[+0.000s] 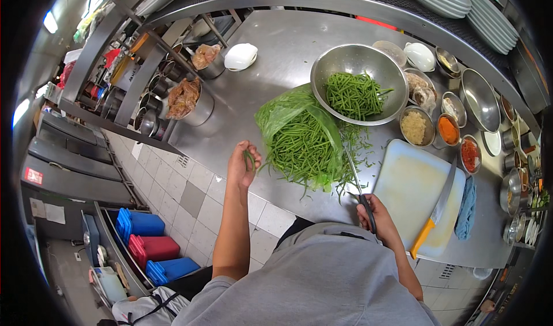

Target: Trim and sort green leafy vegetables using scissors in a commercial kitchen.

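My left hand (244, 164) is closed around a few green beans, left of a large heap of green beans (298, 153) that spills from a green plastic bag (283, 105). In my right hand (376, 218) are black-handled scissors (367, 211), their blades pointing away from me over cut bean bits (356, 153). Behind the heap, a steel bowl (317, 73) holds more beans. To the right of the scissors, a knife (440, 200) with a yellow handle lies on a white cutting board (402, 175).
Small bowls of minced garlic (415, 128), orange powder (448, 129) and red seasoning (470, 154) stand beyond the board. A blue cloth (465, 209) lies right of it. Steel pots (205, 108) stand at the left edge. A shelf with stacked plates (492, 19) spans the back.
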A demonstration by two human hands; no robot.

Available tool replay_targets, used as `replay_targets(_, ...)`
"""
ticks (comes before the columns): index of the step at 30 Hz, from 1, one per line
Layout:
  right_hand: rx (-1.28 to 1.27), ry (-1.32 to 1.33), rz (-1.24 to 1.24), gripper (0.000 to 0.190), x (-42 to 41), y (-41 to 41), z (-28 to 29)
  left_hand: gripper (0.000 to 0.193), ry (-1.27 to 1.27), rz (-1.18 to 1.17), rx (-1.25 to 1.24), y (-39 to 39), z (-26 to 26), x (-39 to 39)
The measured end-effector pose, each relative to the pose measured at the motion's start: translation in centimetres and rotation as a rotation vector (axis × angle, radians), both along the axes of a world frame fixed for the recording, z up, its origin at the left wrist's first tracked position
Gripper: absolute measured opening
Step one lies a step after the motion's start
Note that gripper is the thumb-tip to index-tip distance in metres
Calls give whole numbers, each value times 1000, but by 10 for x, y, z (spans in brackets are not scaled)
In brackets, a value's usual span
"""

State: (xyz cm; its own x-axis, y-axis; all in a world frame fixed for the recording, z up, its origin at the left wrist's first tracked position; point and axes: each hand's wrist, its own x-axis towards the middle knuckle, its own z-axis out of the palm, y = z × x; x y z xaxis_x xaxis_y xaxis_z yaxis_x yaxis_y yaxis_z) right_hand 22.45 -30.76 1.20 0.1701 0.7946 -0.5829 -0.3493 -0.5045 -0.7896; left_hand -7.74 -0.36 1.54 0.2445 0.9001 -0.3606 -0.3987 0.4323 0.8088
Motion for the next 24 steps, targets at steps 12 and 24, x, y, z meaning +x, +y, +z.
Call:
replay_targets(12, -19, -98, 98, 41, -1, 3, 0, 28, 1585, -401, 623, -7, -81, -15)
replay_targets(24, 46, -196, 260, 53, 5, 1, -4, 8, 665, -272, 133, -23, 17, -26)
